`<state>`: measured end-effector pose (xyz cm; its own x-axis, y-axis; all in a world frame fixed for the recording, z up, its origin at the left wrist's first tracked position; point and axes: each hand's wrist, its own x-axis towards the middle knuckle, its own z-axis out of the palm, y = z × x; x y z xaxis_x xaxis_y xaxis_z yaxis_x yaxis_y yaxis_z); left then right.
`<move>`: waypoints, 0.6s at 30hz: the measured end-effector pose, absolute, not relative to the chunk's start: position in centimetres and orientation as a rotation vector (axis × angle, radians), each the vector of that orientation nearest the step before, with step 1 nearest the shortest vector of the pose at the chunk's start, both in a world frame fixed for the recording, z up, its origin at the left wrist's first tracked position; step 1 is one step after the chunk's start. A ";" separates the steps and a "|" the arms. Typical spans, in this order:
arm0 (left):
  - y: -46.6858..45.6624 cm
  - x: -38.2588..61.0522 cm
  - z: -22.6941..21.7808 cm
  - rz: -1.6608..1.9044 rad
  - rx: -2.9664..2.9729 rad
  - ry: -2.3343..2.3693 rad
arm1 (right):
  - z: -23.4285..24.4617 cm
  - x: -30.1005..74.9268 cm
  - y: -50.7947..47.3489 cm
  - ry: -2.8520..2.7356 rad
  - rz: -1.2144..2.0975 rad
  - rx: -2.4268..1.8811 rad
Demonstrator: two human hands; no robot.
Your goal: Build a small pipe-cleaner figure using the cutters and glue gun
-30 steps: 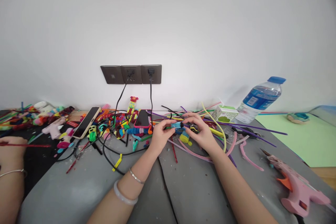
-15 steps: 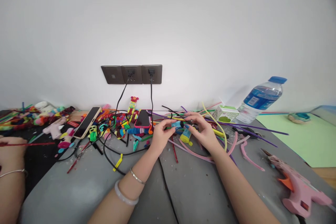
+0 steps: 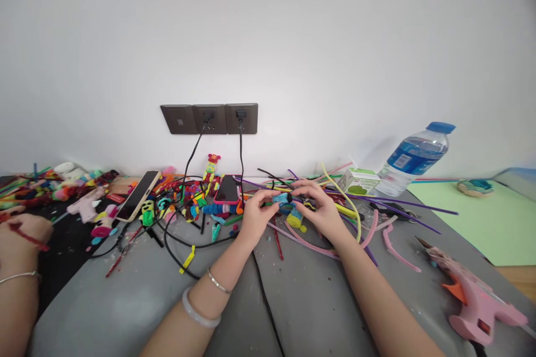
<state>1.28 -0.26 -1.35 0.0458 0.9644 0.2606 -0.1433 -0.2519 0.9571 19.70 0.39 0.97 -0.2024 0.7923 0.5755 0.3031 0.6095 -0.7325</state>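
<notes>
My left hand (image 3: 255,216) and my right hand (image 3: 320,209) meet over the grey table (image 3: 134,301), both pinching a small blue pipe-cleaner figure (image 3: 282,199). My left fingers grip its left end, my right fingers its right end by a small black piece. A yellow and blue coiled bit (image 3: 295,217) lies just below it, between my hands. Loose pink pipe cleaners (image 3: 310,245) and purple pipe cleaners (image 3: 419,204) spread under and beside my right hand.
A pink glue gun (image 3: 473,301) lies at the right front. A water bottle (image 3: 412,159) and a small carton (image 3: 359,181) stand at the back right by a green mat (image 3: 494,220). Phones (image 3: 138,194), black cables (image 3: 176,240) and colourful craft figures (image 3: 196,201) lie left. Another person's hand (image 3: 20,234) holds a red stick.
My hands stay on the blue figure with only slight finger shifts. The other person's hand at the left has turned the red stick from level to slanting downward.
</notes>
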 end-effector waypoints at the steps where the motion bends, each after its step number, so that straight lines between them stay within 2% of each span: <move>1: -0.3 1.3 -1.3 1.407 1.326 0.928 | 1.0 19.7 0.4 -1.778 0.574 -0.898; 18: -0.5 1.3 -1.2 1.423 1.354 0.923 | 1.1 19.7 0.2 -1.791 0.588 -0.928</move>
<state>1.28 -0.46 -1.20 0.0446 0.9563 0.2889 -0.1257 -0.2815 0.9513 19.75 0.23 1.08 -0.2120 0.8085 0.5489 0.3254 0.5880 -0.7405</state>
